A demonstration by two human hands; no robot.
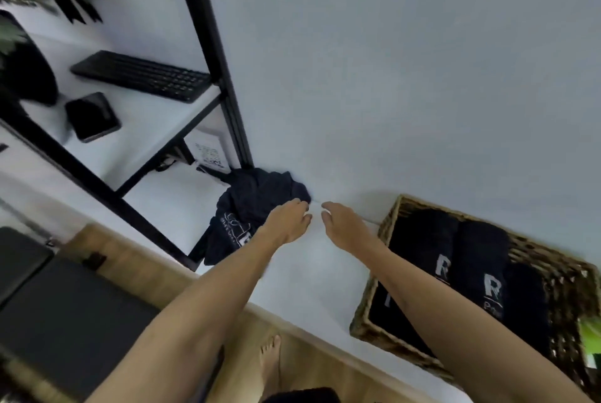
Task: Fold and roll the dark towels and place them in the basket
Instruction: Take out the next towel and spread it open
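The left hand (289, 220) hovered with loosely curled fingers at the crumpled dark towel (257, 207) by the wall, gripping nothing; the right hand (341, 223) hung relaxed and empty beside it, probably ready to spread the towel. Rolled towels (478, 259) filled the wicker basket (383, 233).

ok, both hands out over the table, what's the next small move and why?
Probably close the left hand on the crumpled dark towel and pull it onto bare table. It lies unfolded against the wall, the right hand holds nothing, and the basket already has rolled towels.
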